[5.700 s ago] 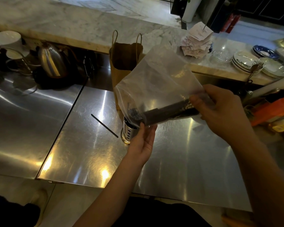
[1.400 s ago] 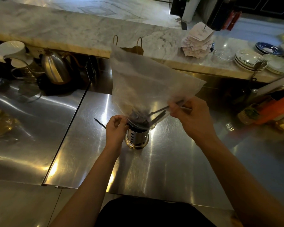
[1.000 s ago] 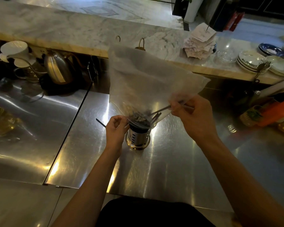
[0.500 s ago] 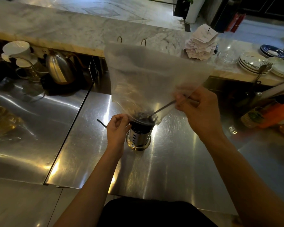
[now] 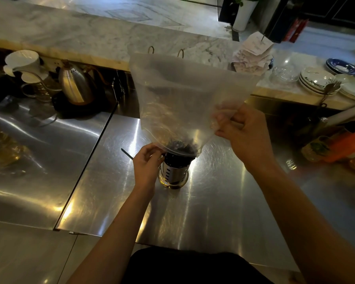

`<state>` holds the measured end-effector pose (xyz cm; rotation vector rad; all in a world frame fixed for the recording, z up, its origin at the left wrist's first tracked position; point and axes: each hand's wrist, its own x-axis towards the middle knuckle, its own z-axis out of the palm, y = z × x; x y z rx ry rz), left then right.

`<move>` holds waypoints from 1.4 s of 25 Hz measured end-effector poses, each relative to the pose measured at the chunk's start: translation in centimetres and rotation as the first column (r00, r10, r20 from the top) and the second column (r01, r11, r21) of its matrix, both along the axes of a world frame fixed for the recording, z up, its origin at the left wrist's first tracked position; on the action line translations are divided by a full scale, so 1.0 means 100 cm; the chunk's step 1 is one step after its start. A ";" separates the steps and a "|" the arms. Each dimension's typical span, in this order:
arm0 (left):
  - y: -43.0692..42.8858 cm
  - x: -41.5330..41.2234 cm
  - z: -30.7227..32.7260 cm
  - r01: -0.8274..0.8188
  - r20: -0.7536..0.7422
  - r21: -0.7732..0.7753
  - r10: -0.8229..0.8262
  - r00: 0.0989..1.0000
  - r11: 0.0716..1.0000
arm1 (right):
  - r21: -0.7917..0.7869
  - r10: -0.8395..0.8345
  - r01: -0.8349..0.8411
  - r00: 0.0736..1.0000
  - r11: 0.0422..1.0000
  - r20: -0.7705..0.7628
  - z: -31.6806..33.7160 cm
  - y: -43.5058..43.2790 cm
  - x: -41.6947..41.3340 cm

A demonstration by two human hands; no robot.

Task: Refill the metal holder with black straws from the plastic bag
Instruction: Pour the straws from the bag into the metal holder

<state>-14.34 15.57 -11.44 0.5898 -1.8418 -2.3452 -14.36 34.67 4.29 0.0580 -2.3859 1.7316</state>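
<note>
In the head view, the plastic bag (image 5: 190, 95) is upended over the metal holder (image 5: 173, 171) on the steel counter (image 5: 223, 201), its mouth at the rim, black straws (image 5: 180, 147) bunched there. The left hand (image 5: 147, 162) pinches the bag's mouth beside the holder and the right hand (image 5: 247, 136) is clamped on its side; the pour looks nearly done, one stray straw (image 5: 127, 154) left on the counter.

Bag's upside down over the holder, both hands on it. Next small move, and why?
Probably lift the plastic bag straight up and off. The black straws appear bunched at its mouth, standing in the metal holder; none show higher inside. The left hand pinches the mouth, the right hand the side.
</note>
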 end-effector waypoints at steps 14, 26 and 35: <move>0.005 0.005 0.001 0.011 -0.033 -0.156 -0.017 0.999 0.988 | -0.132 -0.090 0.092 0.996 0.987 0.021 -0.007 0.009 0.008; 0.011 0.009 0.007 0.026 -0.022 -0.211 -0.031 0.999 0.977 | -0.430 -0.188 0.209 0.978 0.879 0.091 -0.010 0.032 0.013; 0.016 0.014 0.006 0.018 0.014 -0.283 -0.015 1.000 0.959 | -0.566 -0.257 0.296 0.955 0.770 0.150 -0.026 0.057 0.021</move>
